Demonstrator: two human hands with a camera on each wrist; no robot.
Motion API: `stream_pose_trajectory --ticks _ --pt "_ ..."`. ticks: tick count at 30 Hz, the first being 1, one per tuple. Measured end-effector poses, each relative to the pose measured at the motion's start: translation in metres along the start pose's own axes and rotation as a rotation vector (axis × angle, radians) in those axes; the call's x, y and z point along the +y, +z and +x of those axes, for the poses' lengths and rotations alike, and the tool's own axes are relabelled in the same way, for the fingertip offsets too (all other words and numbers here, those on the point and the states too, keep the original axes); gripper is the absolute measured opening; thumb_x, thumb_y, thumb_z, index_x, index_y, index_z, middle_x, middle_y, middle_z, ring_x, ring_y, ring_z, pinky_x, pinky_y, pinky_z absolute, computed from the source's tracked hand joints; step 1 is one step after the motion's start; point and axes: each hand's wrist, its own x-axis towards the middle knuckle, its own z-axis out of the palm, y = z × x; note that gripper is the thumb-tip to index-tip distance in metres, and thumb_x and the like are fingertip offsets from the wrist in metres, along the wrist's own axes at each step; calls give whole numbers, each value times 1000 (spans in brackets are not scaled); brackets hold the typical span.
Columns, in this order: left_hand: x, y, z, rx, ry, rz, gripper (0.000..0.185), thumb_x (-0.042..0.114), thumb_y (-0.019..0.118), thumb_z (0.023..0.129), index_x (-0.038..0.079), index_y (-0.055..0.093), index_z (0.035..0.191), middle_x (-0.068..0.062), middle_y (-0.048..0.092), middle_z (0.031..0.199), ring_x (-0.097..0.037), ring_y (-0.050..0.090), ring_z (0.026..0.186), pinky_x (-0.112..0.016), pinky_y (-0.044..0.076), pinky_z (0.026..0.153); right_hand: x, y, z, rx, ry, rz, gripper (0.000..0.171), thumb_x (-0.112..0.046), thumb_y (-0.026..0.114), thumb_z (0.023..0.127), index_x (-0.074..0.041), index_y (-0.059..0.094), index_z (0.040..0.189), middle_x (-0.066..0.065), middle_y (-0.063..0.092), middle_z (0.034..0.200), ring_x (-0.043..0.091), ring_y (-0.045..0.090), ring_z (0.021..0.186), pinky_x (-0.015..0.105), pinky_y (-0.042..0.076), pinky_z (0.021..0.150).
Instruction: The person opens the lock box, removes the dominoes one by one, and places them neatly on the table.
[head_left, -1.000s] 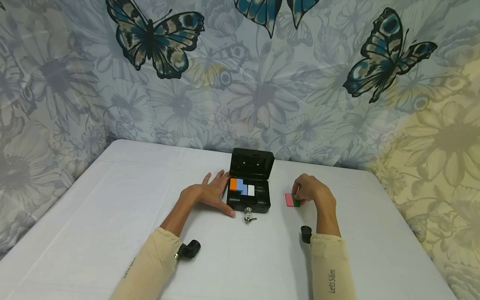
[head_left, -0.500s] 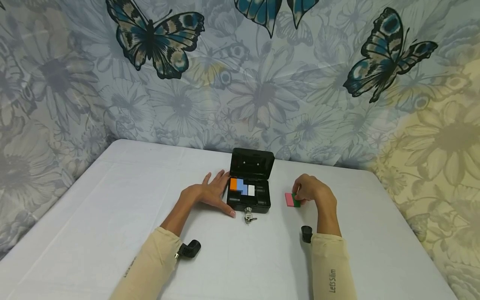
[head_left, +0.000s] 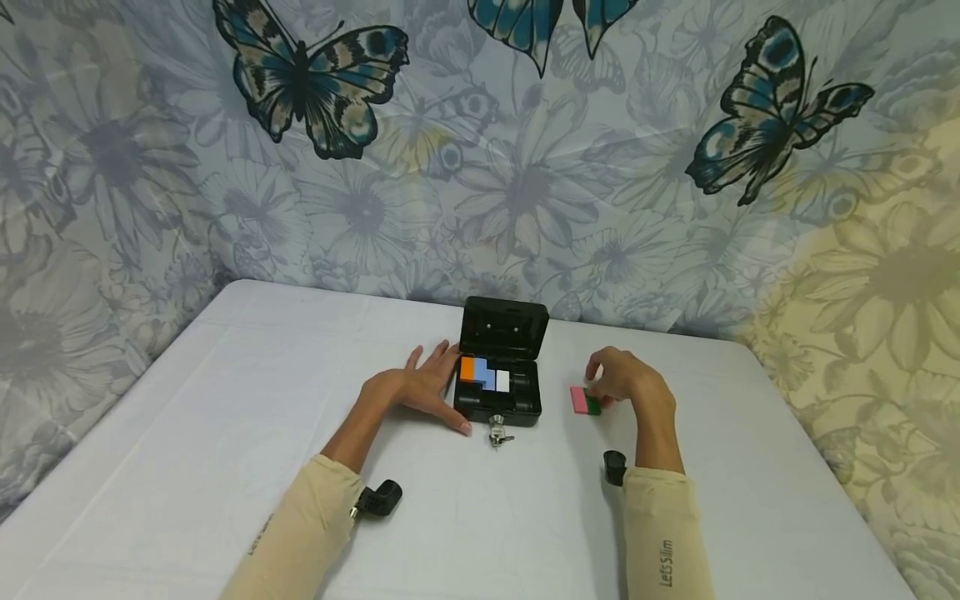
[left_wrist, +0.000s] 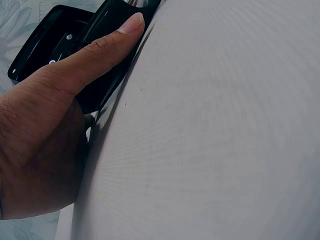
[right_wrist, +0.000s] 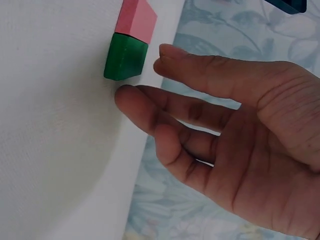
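Right hand: the right hand (head_left: 624, 382) has eased its grip; a second ago the fingers were curled down over the green block (right_wrist: 125, 56), and now they are loosely spread, the fingertips (right_wrist: 127, 95) just beside the block and not plainly touching it.
Blocks outside: the green block lies flat on the bench (head_left: 225, 433), touching the pink block (right_wrist: 136, 18) end to end, to the right of the box and well apart from it.
Left hand: the left hand (head_left: 420, 387) has not moved; it lies flat, fingers straight, against the left wall of the black box (head_left: 498, 398), thumb (left_wrist: 95, 50) along the box's lower edge, holding nothing.
Box: lid up, with an orange block (head_left: 467, 367), a blue block (head_left: 483, 372) and a white block (head_left: 502, 381) side by side inside; a key (head_left: 497, 432) hangs at the front lock.
Meaning: judged from the opened fingers, the green block is let go or not yet gripped, so both loose blocks remain out on the bench while the box is steadied.
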Motion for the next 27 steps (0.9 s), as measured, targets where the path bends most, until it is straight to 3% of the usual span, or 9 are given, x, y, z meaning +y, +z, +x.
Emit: stream_pose_trajectory --ticks 8,17,27 --pt "-4 1 3 -6 9 -10 141 71 78 76 9 -9 168 -12 -15 177 -27 -14 166 -55 -16 132 -4 -8 -6 58 -50 -10 22 -12 68 100 2 66 118 16 77 89 28 67 88 43 52 79" --pt "-8 5 8 -13 5 -21 144 75 76 74 11 -11 168 -10 -18 177 -25 -16 166 -54 -18 131 -14 -10 -8 131 -275 44 15 -6 64 101 3 68 111 20 73 100 29 75 86 38 54 80" --pt "-1 -1 1 -10 21 -9 138 68 77 78 7 -8 168 -12 -14 177 -27 -13 166 -56 -14 132 -36 -2 0 207 -434 103 9 -3 63 100 2 71 103 22 75 96 32 76 81 29 52 70"
